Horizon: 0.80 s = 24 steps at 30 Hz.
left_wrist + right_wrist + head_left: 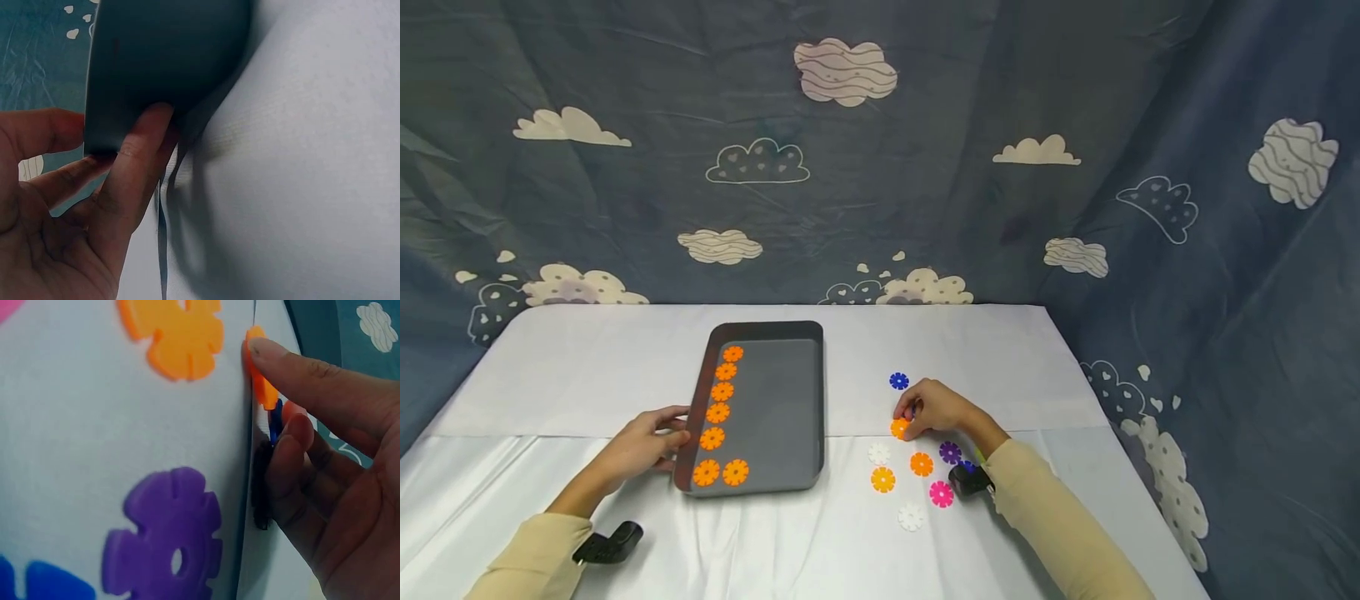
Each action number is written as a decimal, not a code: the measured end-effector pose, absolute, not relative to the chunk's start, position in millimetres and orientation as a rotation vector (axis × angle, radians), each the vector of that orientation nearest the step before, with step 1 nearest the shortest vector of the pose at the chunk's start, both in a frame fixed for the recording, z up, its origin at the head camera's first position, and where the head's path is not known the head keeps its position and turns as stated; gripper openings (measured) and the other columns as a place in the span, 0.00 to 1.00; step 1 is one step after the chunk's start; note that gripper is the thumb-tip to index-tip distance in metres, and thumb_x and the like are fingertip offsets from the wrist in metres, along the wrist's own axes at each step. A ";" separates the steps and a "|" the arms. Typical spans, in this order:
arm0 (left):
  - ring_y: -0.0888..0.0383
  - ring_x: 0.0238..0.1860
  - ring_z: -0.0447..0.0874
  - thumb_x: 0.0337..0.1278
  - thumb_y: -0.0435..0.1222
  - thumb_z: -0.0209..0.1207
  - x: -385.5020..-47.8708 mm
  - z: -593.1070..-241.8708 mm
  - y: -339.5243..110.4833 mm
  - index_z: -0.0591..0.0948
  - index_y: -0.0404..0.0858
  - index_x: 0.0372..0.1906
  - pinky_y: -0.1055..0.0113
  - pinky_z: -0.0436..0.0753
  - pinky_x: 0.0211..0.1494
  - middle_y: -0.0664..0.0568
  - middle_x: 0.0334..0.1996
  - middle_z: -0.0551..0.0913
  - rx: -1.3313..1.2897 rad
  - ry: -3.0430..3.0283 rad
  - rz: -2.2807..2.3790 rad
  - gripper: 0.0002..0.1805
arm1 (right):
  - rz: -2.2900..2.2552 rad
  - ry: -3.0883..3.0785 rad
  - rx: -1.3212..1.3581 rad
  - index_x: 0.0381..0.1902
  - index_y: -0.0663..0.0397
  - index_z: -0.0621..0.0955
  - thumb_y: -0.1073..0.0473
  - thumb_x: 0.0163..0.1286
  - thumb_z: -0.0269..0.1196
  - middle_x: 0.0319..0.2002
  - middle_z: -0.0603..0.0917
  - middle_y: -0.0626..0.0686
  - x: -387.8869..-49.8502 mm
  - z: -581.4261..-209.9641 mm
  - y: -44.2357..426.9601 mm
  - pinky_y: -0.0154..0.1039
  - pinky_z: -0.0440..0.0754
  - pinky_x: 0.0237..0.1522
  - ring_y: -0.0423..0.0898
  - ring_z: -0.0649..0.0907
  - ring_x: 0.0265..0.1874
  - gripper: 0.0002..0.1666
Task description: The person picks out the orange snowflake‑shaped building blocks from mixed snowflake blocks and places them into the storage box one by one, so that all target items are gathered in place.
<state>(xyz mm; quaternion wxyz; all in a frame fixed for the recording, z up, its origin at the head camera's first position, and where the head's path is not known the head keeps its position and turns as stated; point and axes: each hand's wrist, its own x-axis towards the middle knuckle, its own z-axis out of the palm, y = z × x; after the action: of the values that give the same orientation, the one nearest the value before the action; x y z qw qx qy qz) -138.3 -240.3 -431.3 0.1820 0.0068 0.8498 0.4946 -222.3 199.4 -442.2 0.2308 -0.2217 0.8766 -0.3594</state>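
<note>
A dark grey baking tray (778,400) lies on the white cloth, with several orange flower-shaped plastic discs (717,412) in a column along its left side and one more beside the lowest. My left hand (647,446) touches the tray's left side; in the left wrist view its fingers (134,156) rest against the outer wall (169,50). Right of the tray, my right hand (936,406) pinches an orange disc (900,428) with its thumb over it, just at the cloth. Behind that disc, a blue disc (275,422) and a dark one (261,487) are partly hidden by the fingers.
Around my right hand lie loose discs: blue (898,381), orange (921,464), yellow-orange (883,479), purple (951,452), pink (942,494) and white (911,517). A dark cloud-print curtain (910,225) hangs behind the table.
</note>
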 end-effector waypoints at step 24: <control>0.54 0.37 0.80 0.68 0.29 0.50 -140.1 -430.0 -239.2 0.58 0.20 0.68 0.61 0.83 0.33 0.31 0.50 0.74 0.006 2.424 1.356 0.29 | -0.992 2.367 -0.633 0.30 0.57 0.78 0.68 0.57 0.70 0.23 0.75 0.49 -222.7 -439.0 199.9 0.32 0.75 0.24 0.42 0.73 0.20 0.09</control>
<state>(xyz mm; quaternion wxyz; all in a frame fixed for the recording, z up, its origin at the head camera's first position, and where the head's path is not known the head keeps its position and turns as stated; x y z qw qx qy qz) -140.1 -239.2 -430.0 0.1811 0.0020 0.8583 0.4801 -222.7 199.9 -439.0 0.2464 -0.2321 0.8678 -0.3637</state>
